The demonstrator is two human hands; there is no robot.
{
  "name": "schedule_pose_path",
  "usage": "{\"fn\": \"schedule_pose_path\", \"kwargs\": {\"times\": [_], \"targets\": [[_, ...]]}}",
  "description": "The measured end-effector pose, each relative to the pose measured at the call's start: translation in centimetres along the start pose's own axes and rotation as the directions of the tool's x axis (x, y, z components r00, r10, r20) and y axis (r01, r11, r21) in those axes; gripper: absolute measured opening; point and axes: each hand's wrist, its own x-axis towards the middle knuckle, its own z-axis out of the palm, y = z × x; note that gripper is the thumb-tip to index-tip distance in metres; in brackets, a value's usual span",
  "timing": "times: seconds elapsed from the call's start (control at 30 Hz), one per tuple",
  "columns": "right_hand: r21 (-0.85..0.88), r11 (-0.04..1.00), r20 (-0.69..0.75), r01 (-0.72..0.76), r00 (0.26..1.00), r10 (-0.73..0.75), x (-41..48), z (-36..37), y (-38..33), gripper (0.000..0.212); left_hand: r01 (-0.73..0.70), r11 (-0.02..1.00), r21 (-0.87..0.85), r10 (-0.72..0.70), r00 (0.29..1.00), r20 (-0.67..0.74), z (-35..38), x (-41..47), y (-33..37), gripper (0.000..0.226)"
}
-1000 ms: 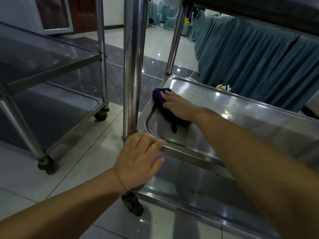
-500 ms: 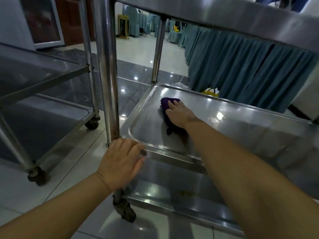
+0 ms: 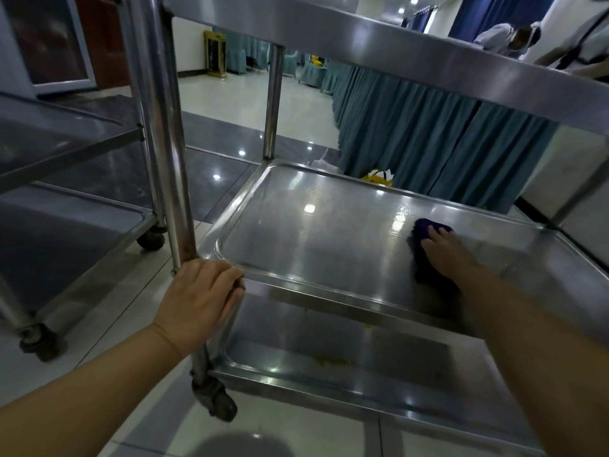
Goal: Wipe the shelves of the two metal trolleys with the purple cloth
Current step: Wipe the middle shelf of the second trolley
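Head view: steel trolley (image 3: 379,57), three tiers, round tube posts, glossy.
mid shelf (image 3: 313,232): flat tray w/ raised rounded rim, streaky wet sheen.
purple cloth (image 3: 419,249): soft wad, far-right on mid shelf.
R hand (image 3: 445,255): fingers flat, pressing purple cloth.
L hand (image 3: 197,301): curled over mid shelf's near-left corner.
bottom shelf (image 3: 329,367): yellowish smear.
2nd trolley (image 3: 66,150): left, apart.

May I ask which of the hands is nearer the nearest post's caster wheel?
Left: left hand grips the shelf corner above the caster wheel; right hand presses the purple cloth.
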Motion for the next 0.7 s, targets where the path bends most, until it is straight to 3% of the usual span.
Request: {"fn": "schedule_pose_path", "kwargs": {"times": [0.07, 0.3, 0.7], "targets": [[-0.057, 0.995, 0.016, -0.080, 0.997, 0.081, -0.6, -0.1, 2.4, 0.046, -0.003, 1.000, -0.001, 0.003, 1.000, -0.016, 0.1, -0.1, 0.1, 0.023], [0.042, 0.978, 0.018, -0.206, 0.978, 0.206, -0.6, 0.7, 0.8, 0.055, 0.018, 0.999, 0.049, -0.015, 0.999, -0.052, 0.9, -0.6, 0.7, 0.021], [0.100, 0.987, 0.095, 0.128, 0.986, -0.138, -3.2, 0.6, -19.8, 0.057, 0.059, 0.998, -0.003, -0.059, 0.995, -0.086, 1.0, -0.7, 0.9, 0.020]]}}
